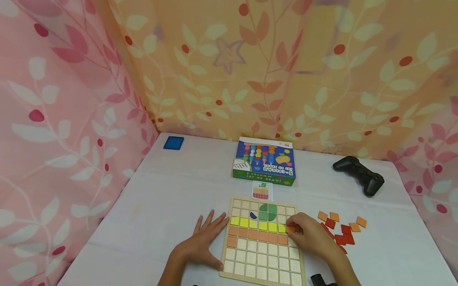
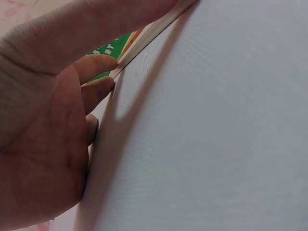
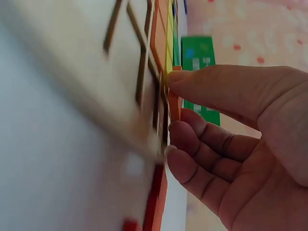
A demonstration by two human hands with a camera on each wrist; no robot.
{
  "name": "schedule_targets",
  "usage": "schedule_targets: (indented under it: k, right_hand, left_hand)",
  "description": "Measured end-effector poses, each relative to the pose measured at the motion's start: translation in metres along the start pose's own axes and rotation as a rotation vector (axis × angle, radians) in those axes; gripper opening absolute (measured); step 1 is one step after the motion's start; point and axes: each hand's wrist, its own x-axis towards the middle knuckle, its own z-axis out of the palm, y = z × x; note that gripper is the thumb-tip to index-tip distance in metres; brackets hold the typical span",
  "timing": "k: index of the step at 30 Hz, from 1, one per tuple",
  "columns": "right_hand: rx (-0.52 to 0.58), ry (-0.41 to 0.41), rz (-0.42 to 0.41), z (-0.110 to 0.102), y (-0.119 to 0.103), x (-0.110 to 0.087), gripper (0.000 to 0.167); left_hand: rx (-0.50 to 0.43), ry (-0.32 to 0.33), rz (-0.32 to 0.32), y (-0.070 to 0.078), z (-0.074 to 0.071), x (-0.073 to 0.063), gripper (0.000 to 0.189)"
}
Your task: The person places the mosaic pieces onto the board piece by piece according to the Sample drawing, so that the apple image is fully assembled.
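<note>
A wooden grid board [image 1: 262, 260] lies in front of me. It bears green rounded pieces [image 1: 267, 212], a small dark blue half-round piece [image 1: 253, 215], a row of yellow tiles [image 1: 253, 224], a row of orange tiles [image 1: 252, 235] and a single orange tile below that row's left end. My left hand [image 1: 202, 242] spreads its fingers along the board's left edge, thumb at the lower corner. Over the right side, my right hand [image 1: 310, 234] pinches an orange square tile [image 3: 175, 103] between thumb and fingers, close to the right end of the orange row.
Loose orange tiles [image 1: 334, 216] and red tiles [image 1: 344, 239] lie right of the board. Behind it are a pattern card [image 1: 262, 191] and a bead-set box [image 1: 264, 161]. A black game controller [image 1: 359, 174] sits at back right, a blue square [image 1: 173, 143] at back left.
</note>
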Motion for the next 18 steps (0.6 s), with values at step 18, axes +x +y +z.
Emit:
schedule_targets:
  k: [18]
  right_hand:
    - [0.002, -0.104, -0.523, 0.049, -0.073, 0.021, 0.008]
  left_hand:
    - [-0.017, 0.009, 0.019, 0.0, 0.0, -0.001, 0.128]
